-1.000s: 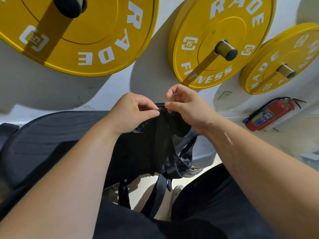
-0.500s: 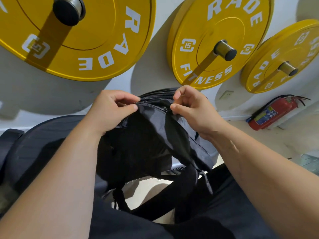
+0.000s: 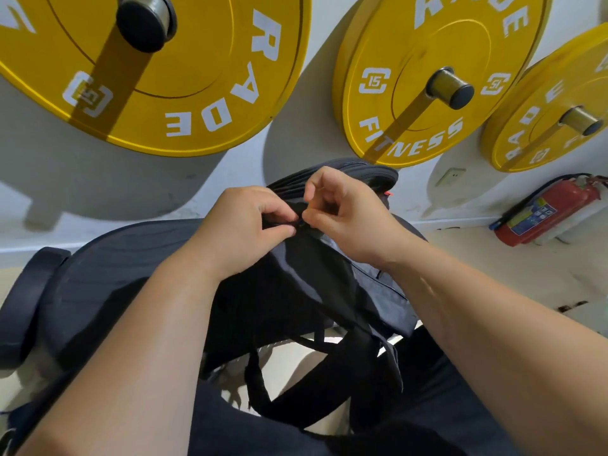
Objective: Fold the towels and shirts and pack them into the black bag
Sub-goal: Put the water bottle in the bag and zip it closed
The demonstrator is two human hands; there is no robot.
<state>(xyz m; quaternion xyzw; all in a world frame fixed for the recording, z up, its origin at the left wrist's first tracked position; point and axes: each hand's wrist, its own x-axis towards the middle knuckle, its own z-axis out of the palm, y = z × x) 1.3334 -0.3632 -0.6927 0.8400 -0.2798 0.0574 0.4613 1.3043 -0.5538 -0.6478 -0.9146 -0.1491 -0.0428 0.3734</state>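
The black bag (image 3: 296,291) is sitting right under both hands, slumping off the near edge of a dark padded bench (image 3: 115,274) that is stretching away beneath the left forearm. Its straps (image 3: 256,380) are dangling below the wrists, toward the person's lap.

The left hand (image 3: 243,225) is pinching the bag's top edge between thumb and curled fingers. The right hand (image 3: 345,215), almost touching it, is nipping something small at the same seam, with the other fingers curled in. I'm guessing it's a zip pull, but I can't tell from here. No towels or shirts are showing, so whether anything is packed is hidden from me.

What's worrying me:
- The loose fabric bunching between the two pinches looks likely to snag if a zip is dragged through it.
- The bag is resting half off the bench, so a hard tug toward the right hand could pull it over the edge.
- A hanging strap could get caught up in the opening.

Beyond the hands, yellow weight plates (image 3: 164,77) are hanging on the wall, and a fire extinguisher (image 3: 546,212) is lying well off to the right.
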